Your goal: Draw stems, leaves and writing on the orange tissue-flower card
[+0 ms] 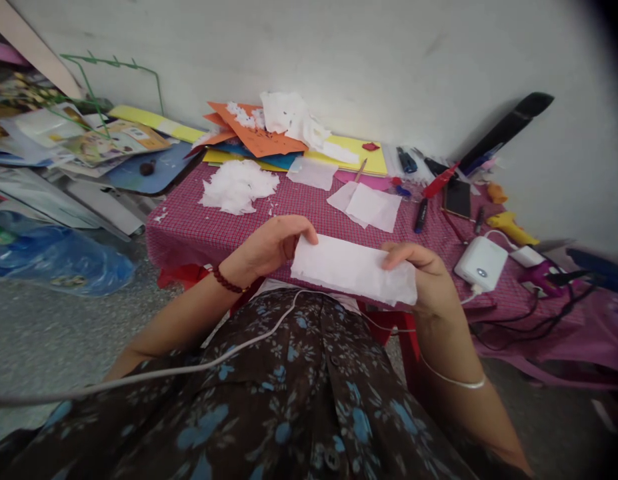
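Note:
A strip of thin white paper (351,267), seemingly folded, is stretched between my hands over the table's front edge. My left hand (283,243) pinches its left end, thumb on top. At the other end my right hand (419,270) grips it, the thumb lying over the upper edge and the fingers hidden beneath. Beyond the strip, square white sheets (373,205) overlap on the checked cloth, with a pencil (361,169) lying behind them. A heap of crumpled white paper (237,187) rests to the left of these.
The checked table (183,223) also bears orange paper (261,130), a white power bank (481,262) with cables, a yellow glue gun (513,228) and a black marker (421,215). A cable (213,363) crosses my lap. Cluttered shelves (79,193) stand at left.

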Motion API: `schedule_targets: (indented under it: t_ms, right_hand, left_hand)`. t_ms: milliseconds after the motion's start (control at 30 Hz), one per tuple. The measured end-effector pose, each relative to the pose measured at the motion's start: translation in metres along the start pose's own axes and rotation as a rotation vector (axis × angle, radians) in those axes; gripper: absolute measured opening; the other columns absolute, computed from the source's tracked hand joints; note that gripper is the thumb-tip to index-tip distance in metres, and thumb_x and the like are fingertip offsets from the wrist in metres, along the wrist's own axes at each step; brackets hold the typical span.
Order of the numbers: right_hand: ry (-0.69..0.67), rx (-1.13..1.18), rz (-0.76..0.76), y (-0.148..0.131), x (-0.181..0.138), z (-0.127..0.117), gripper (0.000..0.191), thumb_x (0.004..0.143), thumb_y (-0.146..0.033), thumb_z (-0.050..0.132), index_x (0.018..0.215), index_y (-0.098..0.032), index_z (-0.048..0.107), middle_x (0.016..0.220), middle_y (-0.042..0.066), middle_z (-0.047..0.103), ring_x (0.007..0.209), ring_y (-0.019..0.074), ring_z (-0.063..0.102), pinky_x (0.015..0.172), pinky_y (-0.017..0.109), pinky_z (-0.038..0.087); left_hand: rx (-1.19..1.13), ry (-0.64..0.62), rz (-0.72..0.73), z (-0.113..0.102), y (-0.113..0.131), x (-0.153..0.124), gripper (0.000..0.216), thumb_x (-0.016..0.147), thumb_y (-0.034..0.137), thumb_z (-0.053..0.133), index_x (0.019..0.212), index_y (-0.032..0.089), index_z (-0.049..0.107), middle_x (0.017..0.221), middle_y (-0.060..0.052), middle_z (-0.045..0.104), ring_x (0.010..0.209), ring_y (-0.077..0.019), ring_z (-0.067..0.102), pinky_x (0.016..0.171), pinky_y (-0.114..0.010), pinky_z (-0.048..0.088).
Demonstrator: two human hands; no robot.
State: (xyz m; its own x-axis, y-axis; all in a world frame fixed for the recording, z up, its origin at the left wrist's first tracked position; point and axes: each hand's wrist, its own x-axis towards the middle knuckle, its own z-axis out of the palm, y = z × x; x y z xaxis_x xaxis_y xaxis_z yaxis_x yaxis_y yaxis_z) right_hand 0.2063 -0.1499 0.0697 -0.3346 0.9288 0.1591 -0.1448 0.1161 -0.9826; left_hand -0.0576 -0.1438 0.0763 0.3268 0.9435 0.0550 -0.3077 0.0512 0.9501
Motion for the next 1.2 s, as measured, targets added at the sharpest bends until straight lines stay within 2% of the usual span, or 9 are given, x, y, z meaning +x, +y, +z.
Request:
schedule_targets:
  t_ms: [100,233,333,467,567,667,833,1067,1200]
  right_hand:
    - [-0.002,0.007,-0.011,0.002,0.001,-0.002,0.025,0.068,-0.043,0.085,0.066,-0.023,0.071,0.069,0.002,0.06,0.05,0.0108,0.047,0.042,0.025,0.033]
    - [0.031,-0.093,-0.032,0.009,0.002,-0.01,0.023,0.071,-0.045,0.083,0.074,-0.025,0.073,0.08,0.004,0.065,0.06,0.0134,0.052,0.048,0.025,0.037]
    - [0.021,-0.195,-0.059,0.013,0.004,-0.017,0.023,0.074,-0.047,0.08,0.081,-0.025,0.074,0.087,0.004,0.067,0.07,0.0157,0.057,0.055,0.026,0.043]
    - [-0.002,-0.228,-0.083,0.014,0.007,-0.023,0.02,0.079,-0.045,0.076,0.08,-0.025,0.074,0.086,0.003,0.066,0.074,0.0155,0.058,0.062,0.027,0.044]
    - [-0.005,-0.206,-0.092,0.014,0.008,-0.024,0.018,0.08,-0.042,0.075,0.08,-0.025,0.074,0.086,0.003,0.065,0.074,0.0148,0.057,0.062,0.026,0.043]
    - [0.012,-0.205,-0.066,0.016,0.009,-0.026,0.022,0.078,-0.046,0.075,0.078,-0.024,0.072,0.088,0.004,0.065,0.074,0.0154,0.057,0.06,0.026,0.042]
    - [0.053,-0.165,-0.028,0.02,0.011,-0.028,0.027,0.074,-0.048,0.076,0.073,-0.022,0.069,0.085,0.003,0.065,0.067,0.0134,0.053,0.056,0.026,0.039]
    - [0.099,-0.144,0.058,0.022,0.015,-0.027,0.012,0.074,-0.034,0.068,0.071,-0.023,0.067,0.077,0.002,0.065,0.063,0.0144,0.053,0.057,0.027,0.04]
    - [0.043,-0.039,0.121,0.02,0.014,-0.028,0.039,0.08,-0.06,0.061,0.072,-0.022,0.069,0.072,0.005,0.066,0.061,0.0175,0.056,0.056,0.03,0.042]
  left_hand:
    - [-0.012,-0.022,-0.028,0.003,0.0,-0.002,0.02,0.067,0.025,0.081,0.08,0.016,0.069,0.072,0.002,0.062,0.059,-0.0068,0.054,0.054,-0.018,0.041]
    - [-0.01,-0.03,-0.013,0.004,-0.002,-0.002,0.052,0.066,0.017,0.083,0.115,0.022,0.067,0.086,0.002,0.064,0.068,-0.008,0.059,0.063,-0.019,0.046]
    - [0.034,-0.025,-0.018,0.001,-0.004,0.0,0.063,0.066,0.016,0.083,0.126,0.023,0.063,0.096,0.0,0.066,0.077,-0.0101,0.062,0.068,-0.02,0.048]
    - [0.062,-0.012,-0.07,-0.002,-0.005,0.004,0.062,0.063,0.014,0.084,0.122,0.021,0.065,0.106,-0.003,0.068,0.088,-0.0131,0.065,0.075,-0.021,0.052]
    - [0.092,-0.032,-0.181,-0.002,-0.005,0.005,0.061,0.061,0.013,0.083,0.119,0.018,0.066,0.108,-0.006,0.07,0.087,-0.0147,0.067,0.075,-0.023,0.053]
    - [0.125,-0.094,-0.274,-0.003,-0.008,0.006,0.052,0.06,0.013,0.082,0.111,0.016,0.069,0.098,-0.006,0.073,0.079,-0.0142,0.067,0.069,-0.022,0.053]
    - [0.118,-0.139,-0.296,-0.004,-0.013,0.008,0.042,0.056,0.01,0.08,0.097,0.015,0.069,0.085,-0.003,0.073,0.071,-0.0125,0.065,0.064,-0.02,0.051]
    - [0.058,-0.126,-0.31,-0.002,-0.015,0.009,0.043,0.052,0.005,0.073,0.094,0.014,0.067,0.078,0.001,0.07,0.064,-0.0092,0.061,0.056,-0.017,0.046]
    - [0.077,-0.132,-0.293,-0.003,-0.017,0.009,0.042,0.053,0.005,0.073,0.093,0.015,0.066,0.077,0.002,0.068,0.064,-0.0087,0.06,0.058,-0.017,0.046]
